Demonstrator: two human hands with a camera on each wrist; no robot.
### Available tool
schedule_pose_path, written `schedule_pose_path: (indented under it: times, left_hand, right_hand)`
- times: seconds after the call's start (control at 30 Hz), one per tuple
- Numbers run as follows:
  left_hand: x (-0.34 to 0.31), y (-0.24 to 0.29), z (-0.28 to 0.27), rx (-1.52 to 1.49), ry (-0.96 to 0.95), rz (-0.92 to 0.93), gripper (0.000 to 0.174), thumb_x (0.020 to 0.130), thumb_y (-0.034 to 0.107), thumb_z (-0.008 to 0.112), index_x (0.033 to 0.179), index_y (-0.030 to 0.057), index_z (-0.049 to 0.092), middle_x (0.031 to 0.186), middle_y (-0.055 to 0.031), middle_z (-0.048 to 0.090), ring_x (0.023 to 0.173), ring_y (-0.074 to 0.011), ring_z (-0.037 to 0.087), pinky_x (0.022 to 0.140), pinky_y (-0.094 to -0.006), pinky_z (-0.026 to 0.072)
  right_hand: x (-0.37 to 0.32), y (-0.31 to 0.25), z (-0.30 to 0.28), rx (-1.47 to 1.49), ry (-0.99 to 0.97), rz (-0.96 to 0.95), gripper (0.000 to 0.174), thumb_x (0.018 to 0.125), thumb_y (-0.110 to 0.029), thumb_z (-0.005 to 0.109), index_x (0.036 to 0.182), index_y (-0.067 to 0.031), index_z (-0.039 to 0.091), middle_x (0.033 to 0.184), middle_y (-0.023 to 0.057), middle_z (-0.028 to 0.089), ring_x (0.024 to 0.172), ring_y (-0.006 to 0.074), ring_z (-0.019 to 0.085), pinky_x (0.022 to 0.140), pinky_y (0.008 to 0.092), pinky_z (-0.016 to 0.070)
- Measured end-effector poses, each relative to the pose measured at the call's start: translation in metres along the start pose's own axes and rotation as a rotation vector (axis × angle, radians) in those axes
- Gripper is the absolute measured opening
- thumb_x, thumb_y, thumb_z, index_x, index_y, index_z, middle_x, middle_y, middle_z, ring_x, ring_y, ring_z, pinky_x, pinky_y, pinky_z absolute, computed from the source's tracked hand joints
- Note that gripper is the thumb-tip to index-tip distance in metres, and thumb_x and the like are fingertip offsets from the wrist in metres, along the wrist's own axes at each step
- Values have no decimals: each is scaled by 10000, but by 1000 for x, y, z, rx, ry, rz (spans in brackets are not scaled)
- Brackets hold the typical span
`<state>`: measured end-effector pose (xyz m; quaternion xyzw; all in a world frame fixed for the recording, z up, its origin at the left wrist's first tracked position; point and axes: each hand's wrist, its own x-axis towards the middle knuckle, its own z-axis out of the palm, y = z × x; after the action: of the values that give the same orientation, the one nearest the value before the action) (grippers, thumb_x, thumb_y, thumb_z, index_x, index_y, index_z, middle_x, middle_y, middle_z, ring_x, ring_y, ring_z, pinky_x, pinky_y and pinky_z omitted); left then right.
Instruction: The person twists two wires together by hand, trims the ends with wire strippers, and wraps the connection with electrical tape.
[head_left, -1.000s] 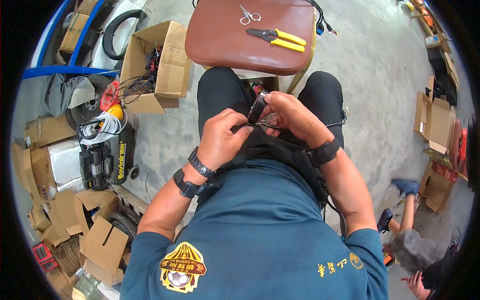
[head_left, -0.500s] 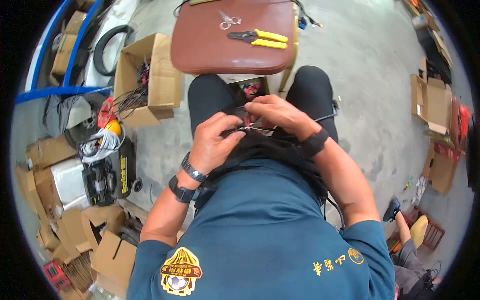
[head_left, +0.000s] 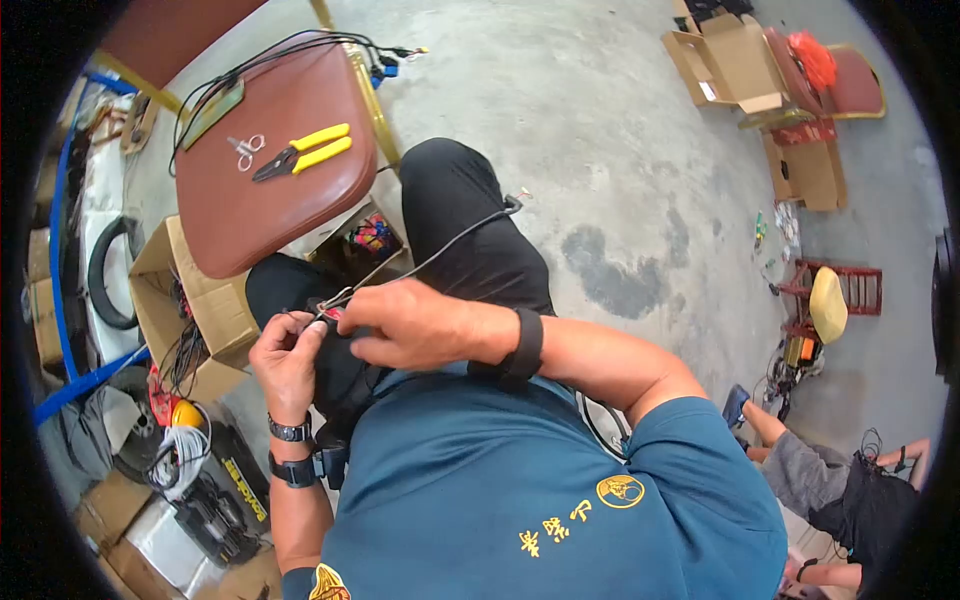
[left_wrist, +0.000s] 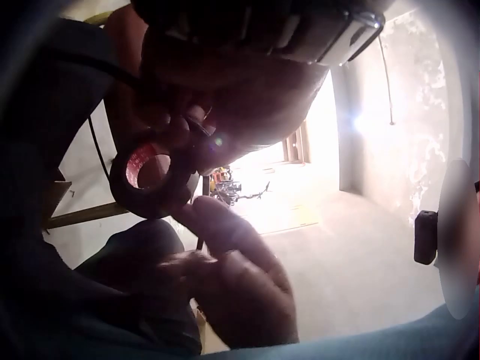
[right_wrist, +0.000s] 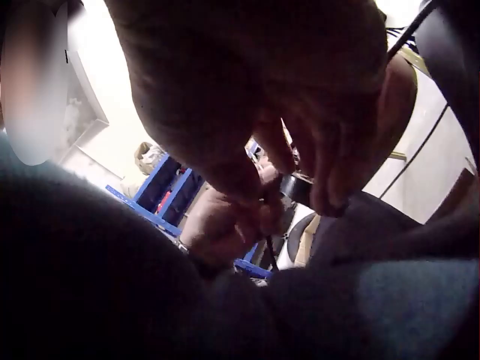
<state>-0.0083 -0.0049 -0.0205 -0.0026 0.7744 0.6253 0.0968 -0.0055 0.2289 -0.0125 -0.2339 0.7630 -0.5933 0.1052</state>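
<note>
The left hand [head_left: 288,365] is pinching the end of a cable [head_left: 462,234] on the wearer's side of the chair [head_left: 220,215]. Beside it, the right hand [head_left: 420,325] is gripping, as far as the dim view shows, a roll of black tape [left_wrist: 171,196]. The cable is crossing the person's thigh. Wire strippers [head_left: 296,158] and scissors [head_left: 246,152] are lying on the chair.

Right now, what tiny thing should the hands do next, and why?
I'd hold the wire steady with the left hand and ease the tape roll a little way round it with the right hand. The left fingertips already pinch the wire, and the right fingers have the roll right beside it, so a small turn looks easiest.
</note>
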Motion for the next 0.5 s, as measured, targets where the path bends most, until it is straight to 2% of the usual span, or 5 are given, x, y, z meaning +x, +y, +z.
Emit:
schedule_pose_path:
  times: [0.07,0.17,0.37,0.43,0.5]
  left_hand:
    - [7,9,2,-4,17,-59,92,879,-29,695,836,16,627,846,24,615,713,-34,508,616,-197,406]
    - [10,20,3,42,41,-132,53,874,-2,717,887,15,668,801,40,610,655,-28,511,562,-190,395]
    - [16,16,7,41,68,-51,86,872,59,753,946,37,714,776,50,632,611,-24,512,521,-186,385]
    - [16,16,9,24,67,-45,65,879,48,746,928,30,709,795,34,646,617,-26,514,519,-194,390]
    - [16,18,9,-21,38,-79,57,881,49,742,917,24,704,802,22,653,617,-28,518,519,-197,398]
  right_hand:
    - [-11,8,6,-48,-95,50,565,807,-151,697,1324,-12,518,1259,224,592,954,399,673,863,476,546]
    - [-7,11,8,105,-72,99,653,807,-110,687,1407,-22,444,1251,229,589,935,361,689,846,461,557]
    - [7,32,21,302,-49,79,623,841,-33,669,1421,-30,441,1200,193,627,859,235,701,782,371,569]
    - [7,28,22,363,-55,143,614,870,24,673,1433,-56,442,1103,106,597,802,136,626,728,299,546]
    - [7,24,21,358,-47,155,586,849,-25,708,1378,-34,457,1063,136,615,812,154,618,734,312,538]
